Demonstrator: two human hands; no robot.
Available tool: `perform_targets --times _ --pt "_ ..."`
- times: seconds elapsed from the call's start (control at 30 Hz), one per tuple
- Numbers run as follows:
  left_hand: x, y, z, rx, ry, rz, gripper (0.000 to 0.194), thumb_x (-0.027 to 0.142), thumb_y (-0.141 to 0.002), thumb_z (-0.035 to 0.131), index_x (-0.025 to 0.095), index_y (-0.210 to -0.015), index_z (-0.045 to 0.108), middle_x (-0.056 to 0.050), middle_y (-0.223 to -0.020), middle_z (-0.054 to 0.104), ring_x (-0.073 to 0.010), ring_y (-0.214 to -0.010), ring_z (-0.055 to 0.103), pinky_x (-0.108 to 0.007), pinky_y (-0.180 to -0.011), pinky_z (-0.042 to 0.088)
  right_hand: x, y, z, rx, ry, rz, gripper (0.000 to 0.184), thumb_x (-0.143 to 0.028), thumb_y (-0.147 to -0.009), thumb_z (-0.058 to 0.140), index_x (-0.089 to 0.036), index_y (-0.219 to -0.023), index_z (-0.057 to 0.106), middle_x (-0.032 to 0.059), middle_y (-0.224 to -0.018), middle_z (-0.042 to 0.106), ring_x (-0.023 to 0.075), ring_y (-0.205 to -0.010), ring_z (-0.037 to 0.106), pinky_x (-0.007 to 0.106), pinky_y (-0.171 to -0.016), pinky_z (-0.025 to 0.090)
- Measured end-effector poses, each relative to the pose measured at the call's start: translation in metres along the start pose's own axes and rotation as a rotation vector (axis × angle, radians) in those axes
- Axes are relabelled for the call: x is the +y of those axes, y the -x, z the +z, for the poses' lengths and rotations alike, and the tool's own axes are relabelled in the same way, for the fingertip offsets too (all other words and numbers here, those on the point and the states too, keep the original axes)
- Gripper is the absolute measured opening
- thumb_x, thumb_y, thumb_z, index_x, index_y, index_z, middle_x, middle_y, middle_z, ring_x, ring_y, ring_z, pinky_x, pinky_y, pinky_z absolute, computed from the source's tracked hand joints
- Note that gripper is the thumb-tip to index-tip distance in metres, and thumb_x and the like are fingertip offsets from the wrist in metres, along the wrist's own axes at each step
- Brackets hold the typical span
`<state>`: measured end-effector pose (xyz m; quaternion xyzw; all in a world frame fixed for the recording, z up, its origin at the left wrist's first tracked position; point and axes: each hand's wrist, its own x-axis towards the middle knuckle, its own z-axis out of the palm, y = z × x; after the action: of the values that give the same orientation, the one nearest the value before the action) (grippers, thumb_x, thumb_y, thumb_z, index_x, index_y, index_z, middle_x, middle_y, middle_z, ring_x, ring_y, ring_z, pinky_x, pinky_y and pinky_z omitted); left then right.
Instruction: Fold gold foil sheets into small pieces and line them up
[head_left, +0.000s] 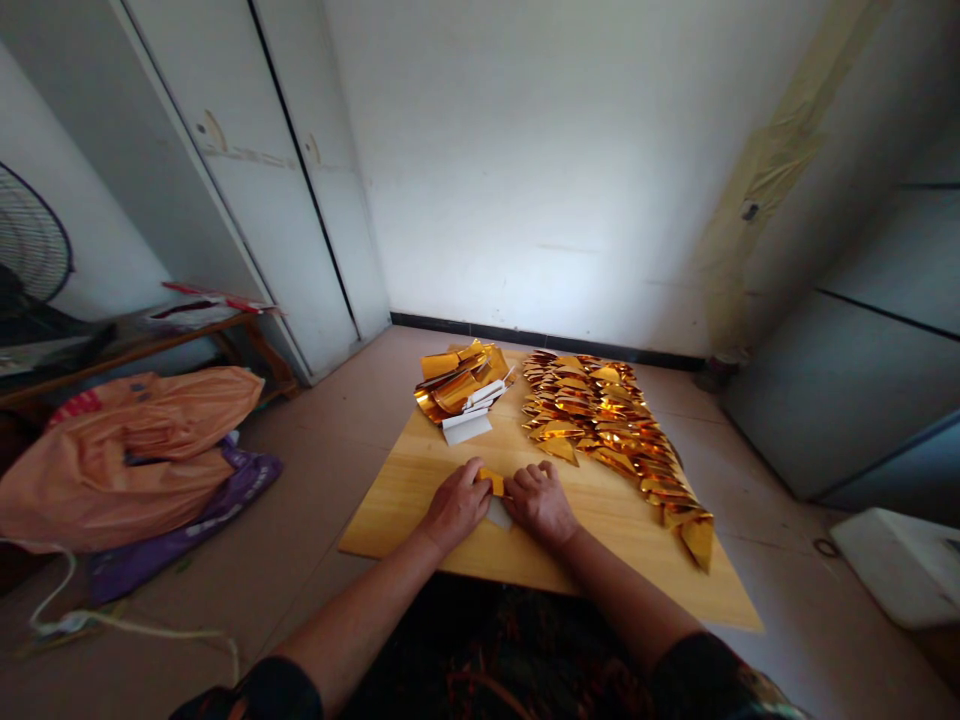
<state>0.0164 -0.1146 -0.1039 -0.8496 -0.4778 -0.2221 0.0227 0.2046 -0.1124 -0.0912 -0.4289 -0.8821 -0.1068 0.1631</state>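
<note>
Between my two hands, low over the wooden board (420, 505), is a sheet of gold foil paper (491, 482) with a pale underside, partly folded. My left hand (459, 505) is closed on its left side, thumb and fingers pinching the edge. On the other side my right hand (541, 502) has its fingers curled and pressed on the paper's right edge. Beyond my left hand lies a loose pile of gold foil sheets (457, 385), some showing white backs. Rows of folded gold foil pieces (592, 410) cover the board's right side, overlapping one another.
A white wall (540, 180) with a dark skirting stands behind the board. Cabinet doors (247, 130) rise at the left, near a fan (30, 240) and an orange bag (150, 440) on the floor. A grey cabinet (847, 350) and white box (900, 565) are at the right.
</note>
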Motion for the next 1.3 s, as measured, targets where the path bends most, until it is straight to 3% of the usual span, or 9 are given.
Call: perform_targets --times 0.2,0.37,0.6,0.93,1.3 --pt "-0.002 -0.001 0.005 -0.011 -0.032 0.0 0.016 0.018 -0.087 0.049 0.016 -0.092 0.064 -0.011 -0.116 0.053 -0.0205 -0.098 0.055 -0.035 -0.088 0.05 0.01 0.014 0.001 0.012 -0.063 -0.14 0.016 -0.031 -0.091 0.05 -0.02 -0.087 0.063 0.0032 -0.081 0.058 0.0181 -0.08 0.046 0.036 -0.082 0.026" --pt "0.002 -0.002 0.0 -0.067 -0.107 -0.016 0.016 0.019 -0.087 0.05 0.017 -0.096 0.063 -0.009 -0.105 0.057 -0.0198 -0.091 0.055 -0.034 -0.081 0.048 0.011 0.018 -0.002 -0.038 -0.113 -0.143 0.018 -0.031 -0.091 0.048 -0.02 -0.093 0.063 0.0051 -0.088 0.06 0.0192 -0.086 0.048 0.036 -0.083 0.027" --pt "0.008 -0.001 -0.011 -0.053 -0.134 -0.042 0.019 0.022 -0.087 0.052 0.021 -0.105 0.06 -0.006 -0.103 0.061 -0.022 -0.098 0.053 -0.037 -0.081 0.04 0.011 0.016 -0.008 -0.105 -0.195 -0.171 0.033 -0.032 -0.09 0.051 -0.023 -0.12 0.057 0.0095 -0.12 0.061 0.0237 -0.108 0.047 0.039 -0.092 0.028" --pt "0.01 0.0 -0.012 -0.07 -0.13 -0.083 0.025 0.023 -0.086 0.055 0.022 -0.11 0.058 -0.006 -0.112 0.062 -0.0234 -0.104 0.051 -0.039 -0.084 0.039 0.011 0.016 -0.006 -0.135 -0.213 -0.174 0.031 -0.031 -0.091 0.05 -0.021 -0.119 0.058 0.0097 -0.121 0.062 0.0231 -0.109 0.05 0.039 -0.093 0.03" --pt "0.01 -0.003 -0.013 -0.123 -0.108 -0.061 0.03 0.017 -0.09 0.042 0.023 -0.117 0.055 -0.006 -0.124 0.06 -0.0234 -0.115 0.049 -0.048 -0.099 0.033 0.011 0.017 -0.003 -0.127 -0.19 -0.15 0.034 -0.032 -0.091 0.05 -0.021 -0.123 0.056 0.0097 -0.124 0.06 0.0227 -0.111 0.05 0.039 -0.094 0.031"
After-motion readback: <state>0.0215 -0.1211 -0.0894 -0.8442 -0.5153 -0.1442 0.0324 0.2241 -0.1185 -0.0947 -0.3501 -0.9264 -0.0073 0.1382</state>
